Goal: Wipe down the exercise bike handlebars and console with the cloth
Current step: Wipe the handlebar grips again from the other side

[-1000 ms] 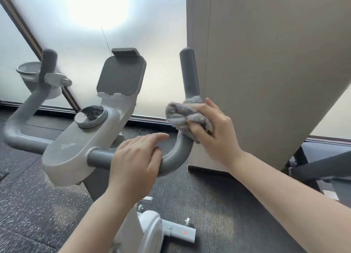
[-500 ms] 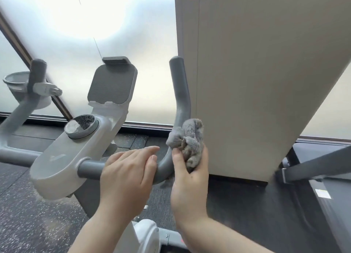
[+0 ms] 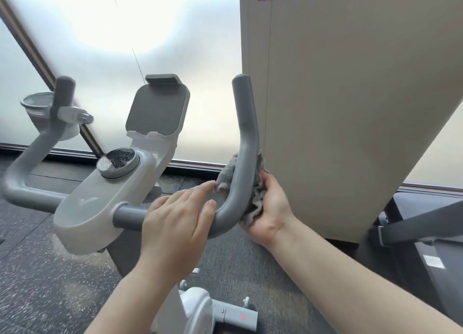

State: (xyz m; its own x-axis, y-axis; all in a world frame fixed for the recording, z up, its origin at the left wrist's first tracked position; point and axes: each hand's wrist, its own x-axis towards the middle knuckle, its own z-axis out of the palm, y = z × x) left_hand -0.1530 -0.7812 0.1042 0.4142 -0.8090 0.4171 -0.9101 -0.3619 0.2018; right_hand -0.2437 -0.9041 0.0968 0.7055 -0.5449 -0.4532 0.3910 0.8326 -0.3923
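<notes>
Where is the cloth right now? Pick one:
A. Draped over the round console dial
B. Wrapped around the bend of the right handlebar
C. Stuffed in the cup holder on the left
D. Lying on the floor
B: the grey cloth is wrapped behind the curve of the right handlebar, held there by the right hand.

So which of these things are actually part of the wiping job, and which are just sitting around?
Part of the job:
- grey cloth, held by the right hand round the bend
- right handlebar
- left handlebar
- console with its round dial
- left hand, resting on the bar

Just there:
- tablet holder
- cup holder
- beige panel
- speckled floor
</notes>
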